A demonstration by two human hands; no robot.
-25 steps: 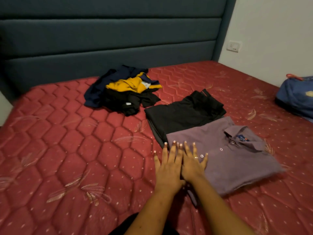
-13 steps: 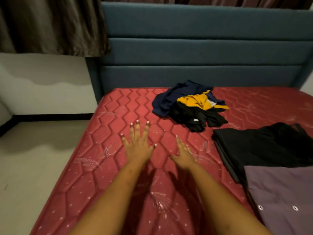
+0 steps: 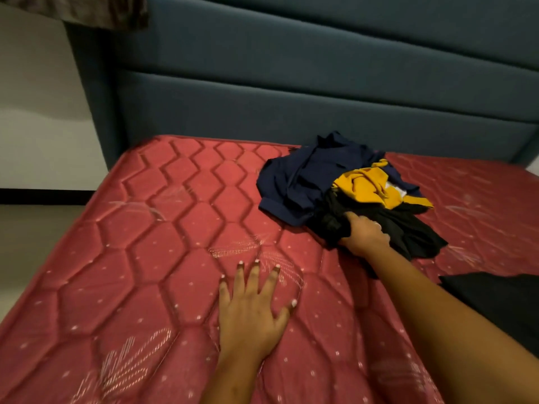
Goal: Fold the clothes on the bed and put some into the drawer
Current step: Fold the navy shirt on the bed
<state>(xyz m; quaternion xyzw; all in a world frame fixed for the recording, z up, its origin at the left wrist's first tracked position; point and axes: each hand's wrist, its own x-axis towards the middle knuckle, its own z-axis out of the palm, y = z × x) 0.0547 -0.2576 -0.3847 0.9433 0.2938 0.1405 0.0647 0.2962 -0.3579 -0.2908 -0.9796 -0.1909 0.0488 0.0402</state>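
A heap of unfolded clothes lies on the red quilted mattress near the headboard: a navy garment, a yellow garment and a black garment. My right hand reaches forward and grips the black garment at the heap's near edge. My left hand rests flat on the bare mattress with its fingers spread. A folded black garment shows at the right edge.
A dark teal padded headboard stands behind the mattress. To the left are a white wall, a dark skirting line and the floor. A curtain hem hangs at the top left.
My right hand has moved forward from the bare mattress and taken hold of the black garment in the heap. My left hand has gone down flat. The view has shifted closer; the purple shirt is out of view.
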